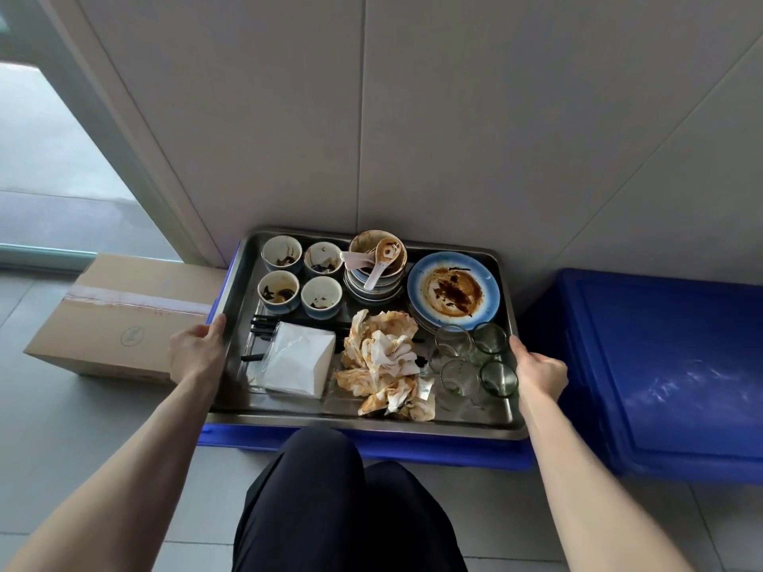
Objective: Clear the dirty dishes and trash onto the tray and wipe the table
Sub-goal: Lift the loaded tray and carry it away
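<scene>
A steel tray (pixel 289 416) rests on a blue crate by the wall. My left hand (pixel 197 352) grips its left rim and my right hand (pixel 536 371) grips its right rim. On the tray stand several stained small cups (pixel 300 279), a stack of bowls with a white spoon (pixel 376 266), a blue-rimmed dirty plate (pixel 453 290) and several empty glasses (pixel 475 363). Soiled crumpled napkins (pixel 384 365) lie at the front middle. A white tissue pack (pixel 298 359) lies over black chopsticks (pixel 264 324).
A blue crate (pixel 371 445) lies under the tray, and a second blue crate (pixel 660 373) stands to its right. A taped cardboard box (pixel 124 315) sits on the tiled floor at left. The wall is directly behind. My dark-trousered knees (pixel 330 501) are below the tray.
</scene>
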